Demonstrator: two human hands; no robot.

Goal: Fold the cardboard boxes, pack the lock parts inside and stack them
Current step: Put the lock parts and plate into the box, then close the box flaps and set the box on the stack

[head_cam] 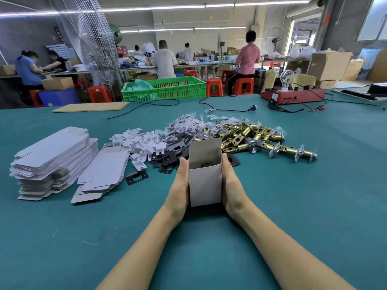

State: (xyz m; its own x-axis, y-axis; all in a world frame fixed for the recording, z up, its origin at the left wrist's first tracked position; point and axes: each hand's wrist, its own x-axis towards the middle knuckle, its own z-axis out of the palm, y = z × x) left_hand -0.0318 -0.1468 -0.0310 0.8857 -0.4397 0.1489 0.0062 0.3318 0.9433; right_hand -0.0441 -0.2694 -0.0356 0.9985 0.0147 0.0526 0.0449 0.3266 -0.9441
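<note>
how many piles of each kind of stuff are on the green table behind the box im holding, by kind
Flat white box blanks: 2 stacks
White plastic pieces: 1 pile
Dark metal plates: 1 pile
Small clear bags of hardware: 1 pile
Brass latch bolts: 1 pile
Total: 6 heaps, 5 kinds

The folded box is held between the left hand and right hand.

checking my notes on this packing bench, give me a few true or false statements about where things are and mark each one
1. Both hands, left hand and right hand, press the sides of the small box. True.
2. The box top is closed. False: it is open.
3. The flat box stack lies left of the box. True.
4. The brass latches sit in the green crate. False: they lie piled on the table.
</note>
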